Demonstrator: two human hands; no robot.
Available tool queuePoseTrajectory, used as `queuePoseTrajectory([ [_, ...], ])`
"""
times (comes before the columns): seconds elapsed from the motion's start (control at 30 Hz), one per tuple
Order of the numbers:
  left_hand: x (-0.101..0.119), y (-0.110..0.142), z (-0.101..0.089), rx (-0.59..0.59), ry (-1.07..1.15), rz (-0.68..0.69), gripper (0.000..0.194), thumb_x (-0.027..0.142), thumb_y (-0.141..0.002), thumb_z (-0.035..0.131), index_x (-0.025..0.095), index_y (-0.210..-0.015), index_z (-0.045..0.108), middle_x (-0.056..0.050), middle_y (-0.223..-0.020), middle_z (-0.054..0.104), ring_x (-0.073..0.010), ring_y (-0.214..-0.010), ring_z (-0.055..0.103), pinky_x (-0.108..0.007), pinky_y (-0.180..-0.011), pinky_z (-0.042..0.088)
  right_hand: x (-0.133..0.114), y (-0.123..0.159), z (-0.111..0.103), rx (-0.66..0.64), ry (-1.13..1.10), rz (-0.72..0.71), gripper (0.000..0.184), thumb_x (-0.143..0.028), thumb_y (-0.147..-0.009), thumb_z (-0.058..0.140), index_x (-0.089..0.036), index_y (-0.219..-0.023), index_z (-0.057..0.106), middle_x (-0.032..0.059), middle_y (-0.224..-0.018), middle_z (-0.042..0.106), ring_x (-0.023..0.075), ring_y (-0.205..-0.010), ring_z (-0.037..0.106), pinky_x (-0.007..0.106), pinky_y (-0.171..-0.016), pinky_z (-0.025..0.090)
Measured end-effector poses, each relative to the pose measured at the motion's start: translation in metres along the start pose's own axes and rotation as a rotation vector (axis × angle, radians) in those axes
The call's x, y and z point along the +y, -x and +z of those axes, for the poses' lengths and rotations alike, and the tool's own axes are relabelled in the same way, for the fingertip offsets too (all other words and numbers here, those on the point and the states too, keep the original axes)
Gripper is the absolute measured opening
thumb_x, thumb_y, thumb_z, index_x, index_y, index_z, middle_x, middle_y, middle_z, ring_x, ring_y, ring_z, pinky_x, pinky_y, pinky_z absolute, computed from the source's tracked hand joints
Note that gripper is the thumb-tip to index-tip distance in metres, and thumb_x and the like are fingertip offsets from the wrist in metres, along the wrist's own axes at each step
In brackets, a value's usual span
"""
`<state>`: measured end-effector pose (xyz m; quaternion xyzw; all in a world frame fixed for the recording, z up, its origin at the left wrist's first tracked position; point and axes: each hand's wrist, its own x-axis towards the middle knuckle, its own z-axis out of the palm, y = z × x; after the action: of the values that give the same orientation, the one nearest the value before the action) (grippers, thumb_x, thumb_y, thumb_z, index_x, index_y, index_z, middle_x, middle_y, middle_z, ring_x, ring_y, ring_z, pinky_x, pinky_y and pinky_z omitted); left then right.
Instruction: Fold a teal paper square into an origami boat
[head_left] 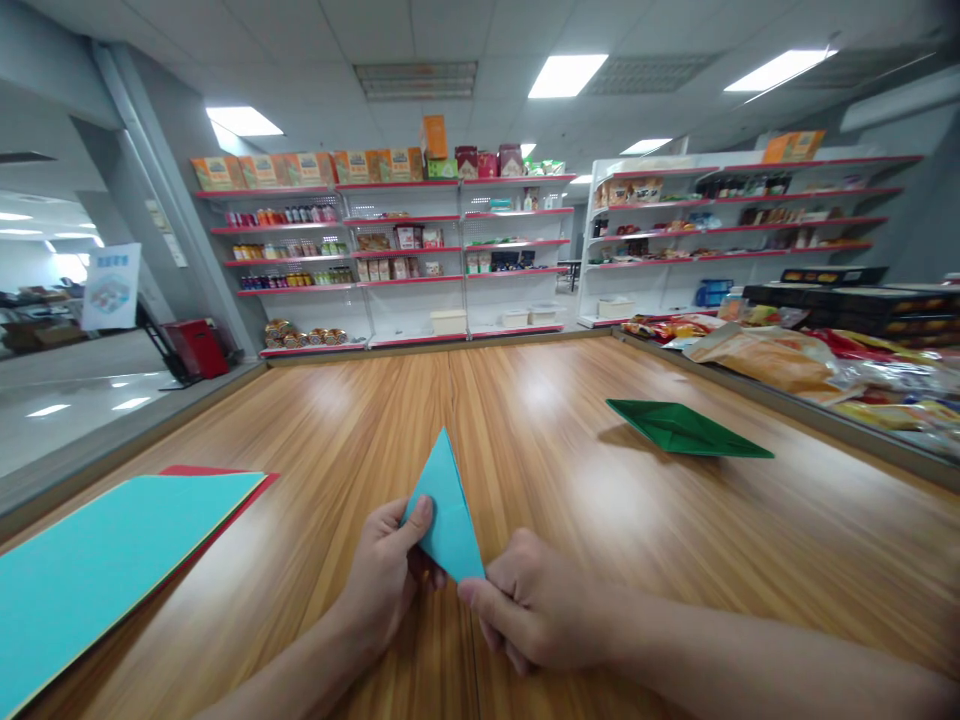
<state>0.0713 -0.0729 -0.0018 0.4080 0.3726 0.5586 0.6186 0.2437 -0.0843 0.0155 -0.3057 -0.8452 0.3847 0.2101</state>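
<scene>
A folded light-blue paper stands as a narrow triangle over the wooden table, its tip pointing away from me. My left hand pinches its left edge with thumb on top. My right hand is closed on its lower right corner. Both hands hover near the table's front edge.
A stack of light-blue and red paper sheets lies at the front left. A folded green paper rests at the right. Snack packets fill a bin beyond the table's right edge. Store shelves line the back wall.
</scene>
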Motion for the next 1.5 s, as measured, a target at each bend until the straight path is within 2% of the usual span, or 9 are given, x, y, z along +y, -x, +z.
queuePoseTrajectory([
  [0.13, -0.001, -0.002, -0.003, -0.108, -0.001, -0.085, 0.048, 0.056, -0.066, 0.074, 0.014, -0.056, 0.052, 0.000, -0.040, 0.052, -0.0111, -0.030, 0.047, -0.018, -0.028, 0.033, -0.002, 0.005, 0.002, 0.057, 0.272, -0.253, 0.043, -0.025, -0.090, 0.036, -0.014, -0.052, 0.053, 0.0032, -0.043, 0.057, 0.0101, -0.041, 0.057, 0.016, -0.044, 0.039],
  [0.2, -0.002, -0.001, -0.003, -0.150, 0.009, -0.089, 0.047, 0.055, -0.067, 0.074, 0.013, -0.057, 0.054, -0.001, -0.041, 0.053, -0.0112, -0.031, 0.048, -0.018, -0.029, 0.033, -0.003, 0.007, 0.001, 0.070, 0.328, -0.294, 0.043, -0.024, -0.089, 0.037, -0.013, -0.052, 0.054, 0.0043, -0.045, 0.058, 0.0107, -0.042, 0.058, 0.017, -0.043, 0.038],
  [0.53, -0.001, 0.003, 0.006, -0.073, 0.011, 0.043, 0.042, 0.049, -0.072, 0.073, 0.013, -0.058, 0.054, 0.001, -0.046, 0.053, -0.0098, -0.037, 0.048, -0.019, -0.034, 0.038, -0.003, 0.010, 0.000, 0.014, -0.046, 0.042, 0.044, -0.032, -0.090, 0.041, -0.013, -0.052, 0.056, -0.0002, -0.037, 0.049, 0.0074, -0.034, 0.049, 0.012, -0.036, 0.036],
  [0.67, 0.000, 0.004, 0.010, -0.119, -0.010, -0.047, 0.044, 0.051, -0.069, 0.073, 0.013, -0.058, 0.054, 0.000, -0.045, 0.052, -0.0094, -0.034, 0.047, -0.018, -0.031, 0.035, -0.009, 0.017, -0.001, -0.043, -0.007, -0.022, 0.046, -0.028, -0.091, 0.035, -0.013, -0.052, 0.053, 0.0031, -0.040, 0.055, 0.0080, -0.036, 0.053, 0.012, -0.040, 0.041],
  [0.83, 0.001, 0.012, 0.017, -0.110, 0.021, -0.076, 0.046, 0.053, -0.065, 0.076, 0.014, -0.056, 0.052, 0.002, -0.042, 0.048, -0.0087, -0.032, 0.043, -0.018, -0.030, 0.034, -0.013, 0.025, 0.002, 0.007, 0.076, -0.163, 0.044, -0.026, -0.088, 0.036, -0.014, -0.047, 0.049, 0.0047, -0.041, 0.057, 0.0091, -0.038, 0.056, 0.014, -0.041, 0.043],
  [1.03, -0.003, 0.011, 0.020, 0.090, 0.092, -0.020, 0.043, 0.046, -0.066, 0.077, 0.015, -0.057, 0.048, 0.005, -0.043, 0.044, -0.0075, -0.036, 0.039, -0.018, -0.033, 0.031, -0.004, 0.010, 0.015, 0.055, -0.232, 0.134, 0.048, -0.035, -0.091, 0.037, -0.014, -0.050, 0.053, -0.0022, -0.037, 0.046, 0.0060, -0.031, 0.044, 0.012, -0.034, 0.035],
  [1.17, -0.010, 0.004, 0.024, 0.149, 0.079, -0.005, 0.047, 0.047, -0.061, 0.079, 0.016, -0.054, 0.045, 0.006, -0.041, 0.040, -0.0067, -0.033, 0.035, -0.018, -0.029, 0.026, -0.001, 0.011, 0.010, 0.056, -0.252, 0.106, 0.052, -0.039, -0.091, 0.036, -0.014, -0.049, 0.053, -0.0021, -0.037, 0.046, 0.0056, -0.031, 0.043, 0.012, -0.034, 0.034],
  [1.33, -0.014, 0.002, 0.026, 0.062, 0.045, -0.037, 0.047, 0.052, -0.065, 0.075, 0.016, -0.056, 0.048, 0.005, -0.041, 0.043, -0.0080, -0.032, 0.037, -0.018, -0.027, 0.027, -0.005, 0.023, -0.001, 0.042, 0.000, -0.052, 0.047, -0.034, -0.089, 0.044, -0.015, -0.046, 0.049, 0.0005, -0.040, 0.051, 0.0080, -0.037, 0.052, 0.014, -0.040, 0.040],
  [1.5, -0.010, 0.003, 0.027, 0.091, 0.101, -0.013, 0.043, 0.045, -0.064, 0.079, 0.016, -0.058, 0.047, 0.006, -0.044, 0.041, -0.0072, -0.035, 0.037, -0.018, -0.033, 0.031, 0.001, 0.016, 0.002, 0.020, -0.224, 0.075, 0.057, -0.049, -0.091, 0.038, -0.013, -0.049, 0.053, -0.0007, -0.038, 0.047, 0.0063, -0.032, 0.044, 0.013, -0.032, 0.033],
])
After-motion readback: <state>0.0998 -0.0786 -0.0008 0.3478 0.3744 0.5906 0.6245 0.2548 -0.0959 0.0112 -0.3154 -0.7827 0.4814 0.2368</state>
